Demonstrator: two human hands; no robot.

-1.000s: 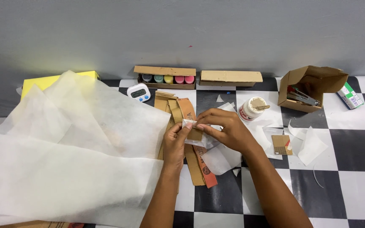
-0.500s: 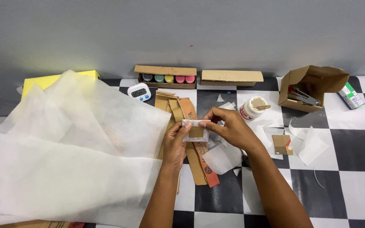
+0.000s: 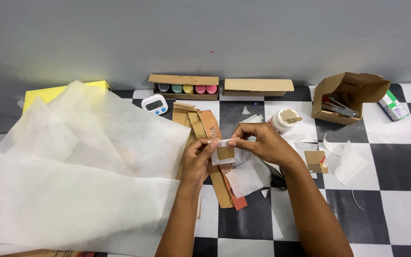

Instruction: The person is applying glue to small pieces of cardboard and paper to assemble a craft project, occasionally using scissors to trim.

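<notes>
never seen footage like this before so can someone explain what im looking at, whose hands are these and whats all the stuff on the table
There is no machine here. The picture comes from a camera worn on a person's head, looking down at that person's own two bare hands.

The left hand and right hand together hold a small cardboard piece wrapped in thin white paper above a checkered black and white table.

On the table lie large sheets of white tissue paper, a pile of cardboard strips, a small white digital timer, a box of coloured paint pots, a flat cardboard box, a white glue jar, an open cardboard box with tools inside and loose paper scraps.
</notes>
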